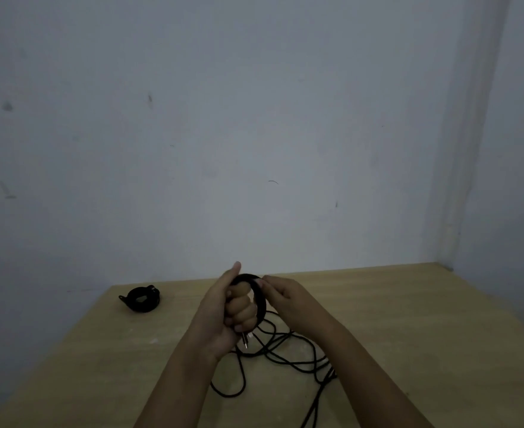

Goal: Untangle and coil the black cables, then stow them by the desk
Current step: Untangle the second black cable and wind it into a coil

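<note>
On the desk (378, 304), which stands in a corner with walls behind and to the right, a finished coil (141, 299) lies far left near the back edge. Right of it, above the desk's middle, the left hand (232, 307) holds a half-wound coil (259, 293), with the right hand (285, 296) just beside it, apparently touching its right side. Below and in front of the hands, loose cable (285, 353) sprawls on the desk toward the near edge.

A light wooden worktop (408, 310) fills the lower part of the dim room, its far edge meeting a pale blue-grey wall (223, 134). The wall shows scattered scuffs and dark marks (6, 106). At right, a second wall (520, 149) joins it, forming a shadowed corner (449, 267) behind the worktop.
</note>
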